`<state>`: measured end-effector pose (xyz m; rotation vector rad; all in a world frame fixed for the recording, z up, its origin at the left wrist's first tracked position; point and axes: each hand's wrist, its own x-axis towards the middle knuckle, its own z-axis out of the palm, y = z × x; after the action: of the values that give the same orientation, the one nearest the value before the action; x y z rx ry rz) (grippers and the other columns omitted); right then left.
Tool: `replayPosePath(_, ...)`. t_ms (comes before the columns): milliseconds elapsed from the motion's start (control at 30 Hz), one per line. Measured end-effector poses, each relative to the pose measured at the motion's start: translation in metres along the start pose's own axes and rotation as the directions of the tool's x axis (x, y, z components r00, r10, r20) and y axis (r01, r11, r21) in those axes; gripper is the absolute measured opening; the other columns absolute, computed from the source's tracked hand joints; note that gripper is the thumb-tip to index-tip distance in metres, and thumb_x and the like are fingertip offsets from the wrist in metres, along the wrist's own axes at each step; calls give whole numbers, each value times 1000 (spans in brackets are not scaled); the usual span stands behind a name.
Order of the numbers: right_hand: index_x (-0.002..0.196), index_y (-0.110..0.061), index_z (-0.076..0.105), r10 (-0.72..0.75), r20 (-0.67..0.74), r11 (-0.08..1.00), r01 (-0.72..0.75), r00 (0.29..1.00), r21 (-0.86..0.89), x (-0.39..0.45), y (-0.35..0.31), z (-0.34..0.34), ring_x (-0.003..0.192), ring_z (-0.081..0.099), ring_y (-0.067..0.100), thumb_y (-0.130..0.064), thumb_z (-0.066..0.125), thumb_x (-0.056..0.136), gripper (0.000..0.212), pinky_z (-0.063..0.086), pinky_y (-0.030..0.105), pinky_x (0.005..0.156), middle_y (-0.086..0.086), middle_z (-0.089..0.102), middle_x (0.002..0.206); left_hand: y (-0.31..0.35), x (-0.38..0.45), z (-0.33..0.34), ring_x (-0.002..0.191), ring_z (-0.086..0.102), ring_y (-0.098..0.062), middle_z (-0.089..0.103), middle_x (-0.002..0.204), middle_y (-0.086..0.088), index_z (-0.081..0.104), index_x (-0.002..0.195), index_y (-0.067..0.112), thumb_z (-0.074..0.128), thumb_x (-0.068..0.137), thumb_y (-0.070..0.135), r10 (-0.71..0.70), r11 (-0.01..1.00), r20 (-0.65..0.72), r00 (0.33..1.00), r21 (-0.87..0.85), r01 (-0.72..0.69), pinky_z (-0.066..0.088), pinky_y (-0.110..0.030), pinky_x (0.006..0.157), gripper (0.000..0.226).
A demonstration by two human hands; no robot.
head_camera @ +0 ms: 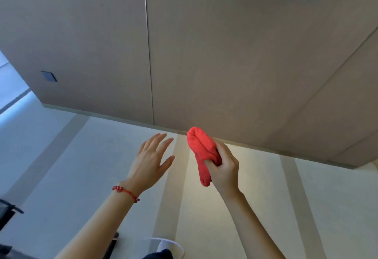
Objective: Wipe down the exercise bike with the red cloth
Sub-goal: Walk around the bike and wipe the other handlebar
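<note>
The right hand [224, 166] grips the folded red cloth [202, 154] with fingers curled round it, raised before the brown wall panels [225, 64], while the left hand [151, 162], wearing a red string bracelet [125, 192], hangs just left with fingers spread, holding nothing.

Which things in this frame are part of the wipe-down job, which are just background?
Job:
- red cloth, bunched, gripped by the right hand
- left hand, fingers spread, holding nothing

Background:
- red bracelet on the left wrist
- beige wall panels
- dark wall plate
- dark equipment at left edge, too cropped to identify
</note>
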<state>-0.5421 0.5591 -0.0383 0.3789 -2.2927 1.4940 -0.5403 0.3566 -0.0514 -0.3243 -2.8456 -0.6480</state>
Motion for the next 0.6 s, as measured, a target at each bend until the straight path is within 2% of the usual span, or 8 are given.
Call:
replayPosePath(133,111,-4,63,-89,74,995,84,993,59,78,8,45,96,61,10,-22,57,78,38,45,12,85,-4,64,106,-43,47,-17,120,45,-36,51,130,-17,50,125,11,47,84,39,-86,995,-56,995,48,89,35,-50,96,50)
replayPosePath(300,113,-15,62,-161,196,977,128,967,170,157,24,106,101,62,11,-19,56,78,36,47,21,87,-6,66,108,-91,87,-37,119,47,-36,53,129,-16,51,125,11,47,84,39,-218,969,-136,966,83,231,36,-50,95,50)
replayPosePath(400,113,-13,62,-236,257,956,176,937,235,202,30,145,101,62,8,-18,57,78,36,46,18,88,-9,65,108,-120,109,-45,119,46,-35,52,129,-16,49,126,13,43,86,45,-300,943,-179,937,96,320,36,-50,95,52)
replayPosePath(467,113,-8,63,-297,300,938,217,907,271,233,33,171,101,61,9,-19,58,80,35,44,16,89,-4,65,109,-139,124,-51,119,46,-35,52,130,-16,48,126,13,38,86,47,-346,922,-214,914,103,373,37,-51,95,54)
replayPosePath(600,113,-8,63,-374,378,902,239,847,359,289,30,223,101,62,10,-22,58,79,37,46,18,89,-1,66,109,-176,149,-66,124,41,-34,49,133,-16,46,129,13,31,87,51,-462,858,-288,839,96,505,34,-49,98,58)
